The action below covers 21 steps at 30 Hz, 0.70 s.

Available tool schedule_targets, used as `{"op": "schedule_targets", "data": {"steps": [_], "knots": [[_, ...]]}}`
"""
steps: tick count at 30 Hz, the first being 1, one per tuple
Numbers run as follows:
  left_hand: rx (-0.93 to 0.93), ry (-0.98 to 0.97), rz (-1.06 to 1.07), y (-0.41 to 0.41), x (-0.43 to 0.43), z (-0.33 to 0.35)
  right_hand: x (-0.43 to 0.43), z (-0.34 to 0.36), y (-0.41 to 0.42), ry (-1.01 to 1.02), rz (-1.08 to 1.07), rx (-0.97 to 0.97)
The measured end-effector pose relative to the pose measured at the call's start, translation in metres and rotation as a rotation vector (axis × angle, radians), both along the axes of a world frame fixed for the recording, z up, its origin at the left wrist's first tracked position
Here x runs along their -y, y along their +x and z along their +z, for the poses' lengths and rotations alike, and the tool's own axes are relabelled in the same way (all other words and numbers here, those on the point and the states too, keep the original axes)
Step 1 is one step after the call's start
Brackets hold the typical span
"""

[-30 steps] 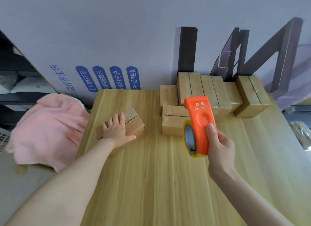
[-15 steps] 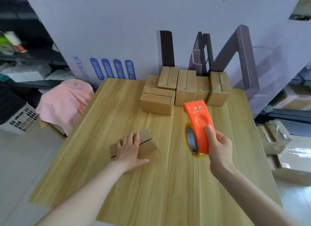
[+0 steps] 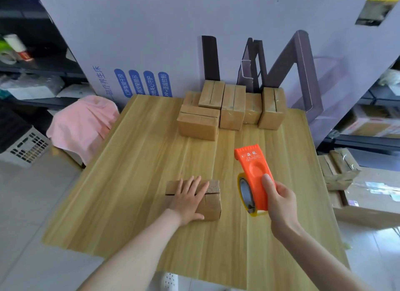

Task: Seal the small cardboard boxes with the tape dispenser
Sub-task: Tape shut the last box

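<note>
With our left hand (image 3: pixel 188 200) pressing flat on the box (image 3: pixel 211 206) and our right hand (image 3: pixel 281 206) gripping the dispenser (image 3: pixel 255 174) beside it, tape may land crooked if the box slides.

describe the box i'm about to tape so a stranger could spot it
On the light wooden table, look at the near half, away from the cluster of boxes at the far edge. The small cardboard box lies alone there, left of the orange tape dispenser. It is the only one with a left hand flat on top.
</note>
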<state>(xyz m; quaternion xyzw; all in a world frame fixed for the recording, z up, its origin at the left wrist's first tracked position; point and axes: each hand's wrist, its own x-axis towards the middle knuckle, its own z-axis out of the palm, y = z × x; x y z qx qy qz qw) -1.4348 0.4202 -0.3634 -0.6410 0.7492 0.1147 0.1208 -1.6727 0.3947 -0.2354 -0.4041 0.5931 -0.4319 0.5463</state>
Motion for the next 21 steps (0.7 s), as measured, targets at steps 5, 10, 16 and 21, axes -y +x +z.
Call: {"op": "schedule_targets", "data": {"steps": [5,10,16,21], "knots": [[-0.040,-0.015,-0.086,0.034,0.010,-0.007,-0.001,-0.004,0.028,0.000,-0.018,-0.004],[-0.081,-0.019,-0.151,0.075,0.017,-0.012,0.002,-0.004,0.076,0.002,-0.051,0.051],[-0.407,0.026,-0.039,0.084,0.024,0.004,0.005,0.001,0.129,-0.039,-0.034,0.134],[-0.932,-0.013,0.393,0.106,0.056,0.072,0.013,0.010,0.140,-0.066,0.028,0.152]]}}
